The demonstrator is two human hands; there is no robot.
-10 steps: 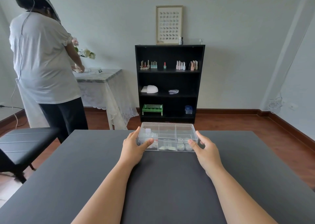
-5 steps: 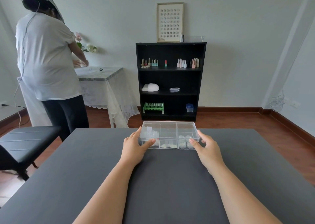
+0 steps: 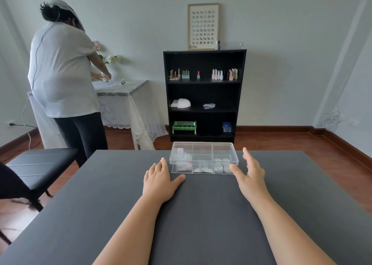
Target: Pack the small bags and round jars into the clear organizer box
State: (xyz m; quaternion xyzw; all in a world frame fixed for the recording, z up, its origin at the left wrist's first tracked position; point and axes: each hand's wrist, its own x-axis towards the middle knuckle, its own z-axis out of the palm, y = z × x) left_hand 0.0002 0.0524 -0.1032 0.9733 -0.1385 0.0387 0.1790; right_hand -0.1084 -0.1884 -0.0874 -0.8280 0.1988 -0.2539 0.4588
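Observation:
The clear organizer box [image 3: 203,146] stands with its lid shut near the far edge of the dark grey table [image 3: 201,220]. Small bags [image 3: 182,159] fill its left compartment, more bags [image 3: 202,166] lie in the middle one, and several round jars [image 3: 222,165] sit in the right one. My left hand [image 3: 160,181] rests flat on the table just left of the box's front corner, fingers apart, holding nothing. My right hand [image 3: 250,175] hovers beside the box's right end, fingers spread, apart from the box.
A person in a white top [image 3: 62,73] stands at a lace-covered side table [image 3: 124,103] at the back left. A black shelf [image 3: 204,95] with bottles stands against the far wall. A black bench [image 3: 40,164] sits left of the table.
Both hands have let go of the box. The left hand dropped flat onto the table and the right hand pulled away to the right. The box stays in place.

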